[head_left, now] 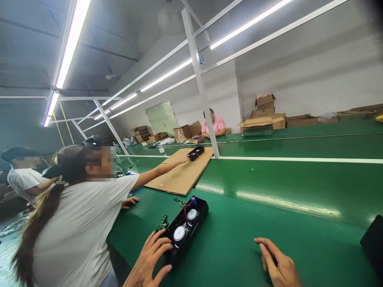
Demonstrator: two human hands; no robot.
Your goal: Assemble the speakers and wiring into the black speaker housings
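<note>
A black speaker box (196, 229) lies on the green bench, its open side showing two round silver-white speaker drivers. A blue battery (194, 201) and red wires sit at its far end. A small green circuit board (163, 223) is beside the box on the left. My left hand (151, 257) has its fingers spread, the fingertips at the near left end of the box. To the right of the box, my right hand (279, 265) hovers over the bench, thumb and forefinger brought together and the other fingers curled. Whatever is in that pinch is too small to make out.
At the left a co-worker in a white shirt (77, 223) reaches across to another black speaker box (196, 153) on a cardboard sheet (179, 175). A white post (199, 87) rises from the bench. A black object (372, 243) stands at the right edge.
</note>
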